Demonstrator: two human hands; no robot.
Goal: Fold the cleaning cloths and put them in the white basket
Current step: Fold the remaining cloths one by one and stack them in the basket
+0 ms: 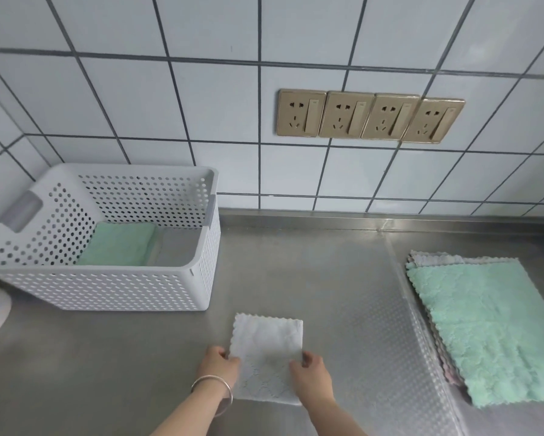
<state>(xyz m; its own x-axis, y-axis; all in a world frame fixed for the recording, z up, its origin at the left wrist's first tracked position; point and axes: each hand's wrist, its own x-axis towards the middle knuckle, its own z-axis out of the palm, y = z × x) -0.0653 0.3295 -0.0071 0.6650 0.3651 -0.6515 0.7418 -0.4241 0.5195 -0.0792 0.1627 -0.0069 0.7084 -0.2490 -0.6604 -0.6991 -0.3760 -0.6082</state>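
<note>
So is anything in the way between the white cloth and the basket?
Nothing visible. The white cloth, held by the left hand and right hand, has bare counter up to the white basket. The basket's top is open, with a green cloth inside.

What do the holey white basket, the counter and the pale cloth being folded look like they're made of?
White perforated basket: most likely moulded plastic, matt, with even rows of punched holes. Grey counter: looks like brushed stainless steel, with a dull sheen and an embossed dot pattern. Pale grey cloth: probably fluffy microfibre, with a plush surface and zigzag-cut edges.
</note>
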